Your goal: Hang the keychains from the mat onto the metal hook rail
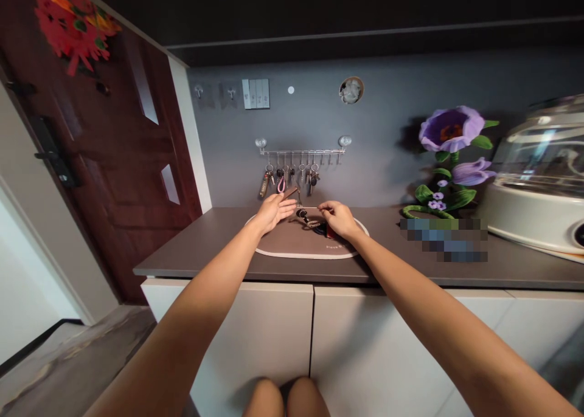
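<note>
My left hand (272,213) has its fingers stretched to the right, with a flat brown strap (291,192) held at the thumb. A small metal clasp hangs at the strap's end. Opposite it, my right hand (339,219) is closed in a pinch on a thin light cord (310,207) that runs toward the left hand. Just below the cord are a dark round fob (301,213) and a braided cord loop (314,224). Something red (329,232) shows under the right hand, partly hidden. All this is over a brown mat (292,244) with a pale rim.
Behind the hands, a wall rail (301,152) with hooks carries several key bunches (281,180). To the right stand purple fabric flowers (451,131) and a white appliance (533,213) with a clear cover. A dark red door (132,161) is at the left. White cabinets (264,326) sit below the counter (191,247).
</note>
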Motion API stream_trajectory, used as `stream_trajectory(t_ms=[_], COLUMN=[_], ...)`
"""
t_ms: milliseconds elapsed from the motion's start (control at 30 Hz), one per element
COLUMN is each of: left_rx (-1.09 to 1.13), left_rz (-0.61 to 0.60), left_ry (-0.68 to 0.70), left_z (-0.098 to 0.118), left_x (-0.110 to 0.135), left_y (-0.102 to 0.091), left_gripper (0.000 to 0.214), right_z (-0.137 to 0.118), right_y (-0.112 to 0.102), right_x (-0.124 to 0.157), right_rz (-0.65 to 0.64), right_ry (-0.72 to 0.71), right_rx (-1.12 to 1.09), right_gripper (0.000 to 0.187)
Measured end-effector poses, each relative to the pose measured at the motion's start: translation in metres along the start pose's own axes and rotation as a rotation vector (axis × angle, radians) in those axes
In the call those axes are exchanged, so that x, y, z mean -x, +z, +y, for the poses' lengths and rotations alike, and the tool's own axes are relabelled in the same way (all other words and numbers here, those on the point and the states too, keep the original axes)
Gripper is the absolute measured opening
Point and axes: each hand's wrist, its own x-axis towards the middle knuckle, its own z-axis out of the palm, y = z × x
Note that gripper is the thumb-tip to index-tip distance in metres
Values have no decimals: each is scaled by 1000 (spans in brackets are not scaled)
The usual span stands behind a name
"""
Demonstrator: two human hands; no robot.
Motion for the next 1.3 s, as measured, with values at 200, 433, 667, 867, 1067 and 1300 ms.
stream_trajectory(t_ms=[200, 433, 667, 867, 1067, 1300], left_rx=[156, 186, 171, 176, 190, 156], left_rz=[-75, -104, -130, -145, -147, -20], left_ry=[25, 28, -5, -16, 29, -13], left_z=[3, 3, 1, 1, 0, -4], left_x=[-2, -2, -2, -2, -3, -5], left_y=[-1, 0, 3, 3, 0, -3], left_gripper=[31, 36, 36, 36, 34, 30], right_z=[-12, -29, -27, -27, -26, -25], right_y=[1, 6, 10, 11, 9, 6], right_x=[2, 1, 1, 0, -1, -4], right_rz=[79, 139, 117, 120, 172, 280], right_ry=[-142, -208, -224, -236, -221, -108], right_rx=[-24, -115, -116, -70, -61, -178], right_gripper=[23, 24, 24, 16, 17, 16])
